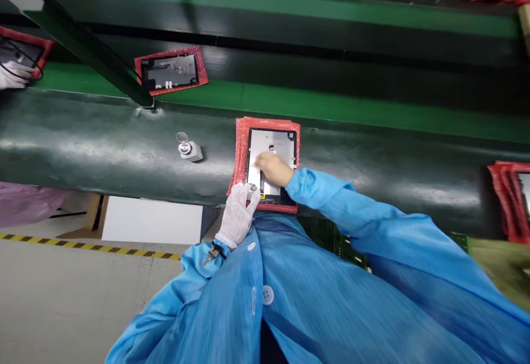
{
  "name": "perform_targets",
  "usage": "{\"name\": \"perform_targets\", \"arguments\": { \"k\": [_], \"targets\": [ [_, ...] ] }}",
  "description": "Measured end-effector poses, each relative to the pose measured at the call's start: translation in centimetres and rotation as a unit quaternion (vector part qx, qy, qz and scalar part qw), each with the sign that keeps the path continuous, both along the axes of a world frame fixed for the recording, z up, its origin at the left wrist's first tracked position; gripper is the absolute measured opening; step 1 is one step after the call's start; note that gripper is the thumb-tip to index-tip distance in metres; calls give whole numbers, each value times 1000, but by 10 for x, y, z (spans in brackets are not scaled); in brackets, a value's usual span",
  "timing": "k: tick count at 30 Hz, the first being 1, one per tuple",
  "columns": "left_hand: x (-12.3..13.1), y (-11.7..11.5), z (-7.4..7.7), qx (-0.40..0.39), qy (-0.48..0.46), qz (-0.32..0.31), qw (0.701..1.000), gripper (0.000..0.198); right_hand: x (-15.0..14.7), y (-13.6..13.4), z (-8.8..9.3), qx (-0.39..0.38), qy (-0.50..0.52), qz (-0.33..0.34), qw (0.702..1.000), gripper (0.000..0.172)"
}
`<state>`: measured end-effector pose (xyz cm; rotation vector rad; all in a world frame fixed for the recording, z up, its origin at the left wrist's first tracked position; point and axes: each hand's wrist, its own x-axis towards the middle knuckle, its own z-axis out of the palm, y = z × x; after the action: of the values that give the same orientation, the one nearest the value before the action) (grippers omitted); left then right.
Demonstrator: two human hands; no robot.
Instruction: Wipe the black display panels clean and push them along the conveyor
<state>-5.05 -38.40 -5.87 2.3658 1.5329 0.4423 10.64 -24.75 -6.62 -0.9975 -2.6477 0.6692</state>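
- The silver-backed tablet panel point(271, 146) lies flat, back facing up, on a stack of red bubble wrap point(239, 157), and the wrap rests on the dark green counter point(103, 154).
- So far, the panel sits unwrapped on the wrap; the other panels remain on their own wrap.
- The bare right hand point(271, 168) lies open across the panel's middle, fingers flat on the silver, gripping nothing.
- The white-gloved left hand point(237, 215) is half-curled at the panel's lower left corner; whether it pinches anything is unclear.
- Left of the panel stands a small metal-capped bottle point(189, 151).
- Beyond the panel, another panel on red wrap point(169, 71) lies near a co-worker's gloved hand point(14, 74).
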Motion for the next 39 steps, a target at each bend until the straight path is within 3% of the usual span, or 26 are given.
{"name": "perform_targets", "arguments": {
  "k": [2, 6, 10, 12, 15, 18, 20, 23, 25, 28, 31, 35, 37, 39],
  "targets": [
    [0, 0, 0, 9, 11, 0, 1000, 44, 4, -3, 1, 13, -6, -22, 1000, 28],
    [-1, 2, 4, 13, 25, -2, 1000, 44, 31, -11, 4, -24, 19, 27, 999, 24],
    [1, 4, 18, 3, 34, 1, 999, 44, 60, -7, 8, -18, 5, -82, 996, 27],
    [6, 8, 26, 9, 32, -5, 999, 47, 63, -9, 8, -17, 8, -72, 997, 26],
    [24, 17, 30, 14, 26, -24, 999, 51, 60, -14, 6, -23, 24, -11, 999, 22],
    [51, 31, 28, -35, 19, -55, 998, 45, 61, -11, 5, 0, 25, -61, 998, 25],
    [68, 41, 26, -67, 35, -41, 996, 45, 66, -9, 7, 3, 28, -76, 997, 26],
    [82, 53, 27, -98, 83, 2, 992, 35, 84, -7, 15, -53, 65, -10, 996, 22],
    [84, 59, 30, -113, 90, 2, 989, 31, 102, -3, 22, -86, 119, -48, 988, 19],
    [79, 65, 42, -95, 61, -10, 994, 42, 131, 9, 31, -140, 229, -206, 941, 11],
    [73, 68, 66, -43, 47, -36, 997, 48, 150, 20, 36, -293, 332, -306, 843, 24],
    [60, 75, 113, -33, 124, -66, 989, 55, 148, 22, 37, -489, 421, -318, 694, 44],
    [46, 80, 134, -44, 150, -15, 988, 54, 143, 22, 36, -533, 438, -293, 662, 46],
    [28, 82, 150, -30, 112, 103, 988, 44, 139, 23, 36, -545, 448, -265, 657, 46]
  ]
}}
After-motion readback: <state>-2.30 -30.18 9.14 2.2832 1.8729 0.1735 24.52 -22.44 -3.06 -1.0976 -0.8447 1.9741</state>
